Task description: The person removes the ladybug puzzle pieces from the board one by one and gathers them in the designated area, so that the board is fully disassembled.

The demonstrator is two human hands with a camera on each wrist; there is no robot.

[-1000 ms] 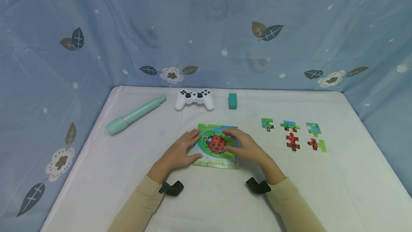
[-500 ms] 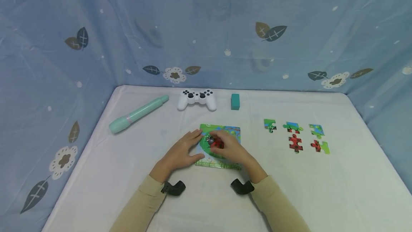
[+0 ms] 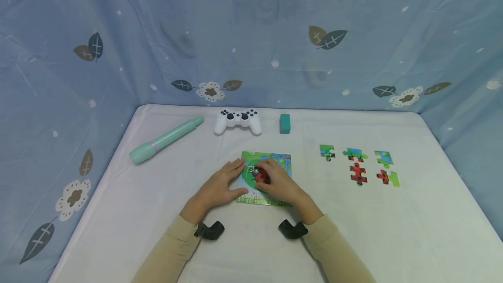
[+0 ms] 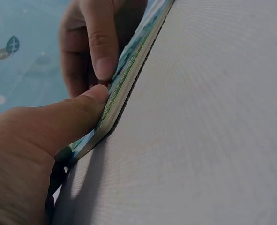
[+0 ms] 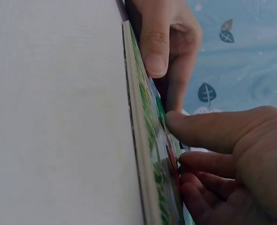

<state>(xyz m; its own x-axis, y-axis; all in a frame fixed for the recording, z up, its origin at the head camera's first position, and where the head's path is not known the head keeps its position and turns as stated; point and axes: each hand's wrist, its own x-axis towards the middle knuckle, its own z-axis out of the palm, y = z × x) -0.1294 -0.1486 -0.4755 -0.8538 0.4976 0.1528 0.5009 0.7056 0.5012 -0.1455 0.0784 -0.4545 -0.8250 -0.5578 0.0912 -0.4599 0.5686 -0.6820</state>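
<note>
A ladybug jigsaw board (image 3: 251, 198) lies flat on the white table, between both hands. My left hand (image 3: 217, 188) rests on its left side, fingers at the upper corner and thumb lower down; the left wrist view shows that thumb (image 4: 89, 105) on the board's face close to the edge. Over the middle of the board is my right hand (image 3: 280, 183), its thumb and fingers spread apart and bent around the ladybug picture (image 3: 260, 175). In the right wrist view its thumb (image 5: 199, 127) and fingertips touch the printed surface. The hand hides part of the ladybug.
Several loose jigsaw pieces (image 3: 358, 174) lie to the right of the board. Behind it are a white game controller (image 3: 237, 120) and a teal block (image 3: 284, 124). A mint-green flashlight-shaped object (image 3: 167, 139) lies at the back left. A blue patterned curtain (image 3: 251, 56) encloses the table.
My right hand has moved left from the board's right side onto the ladybug picture. My left hand has stayed at the left edge, and the loose pieces have not moved.
</note>
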